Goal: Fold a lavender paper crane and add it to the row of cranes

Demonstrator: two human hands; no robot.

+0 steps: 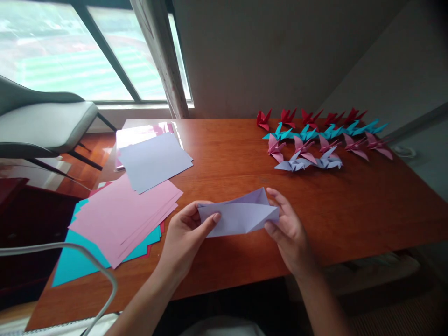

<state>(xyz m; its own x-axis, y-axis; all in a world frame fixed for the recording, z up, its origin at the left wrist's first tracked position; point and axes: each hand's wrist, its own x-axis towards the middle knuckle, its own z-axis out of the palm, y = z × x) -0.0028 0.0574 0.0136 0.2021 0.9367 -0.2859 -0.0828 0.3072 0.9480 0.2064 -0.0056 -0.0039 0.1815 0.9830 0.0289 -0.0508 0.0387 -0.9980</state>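
A partly folded lavender paper is held just above the wooden table, near its front edge. My left hand pinches its left end, thumb on top. My right hand grips its right end, fingers curled round the edge. Both hands are closed on the paper.
Stacks of flat sheets lie at the left: lavender sheets over pink sheets, with turquoise sheets beneath. Rows of folded paper cranes in red, turquoise, pink and lavender stand at the back right. A grey chair stands by the window. A white cable curves at the lower left.
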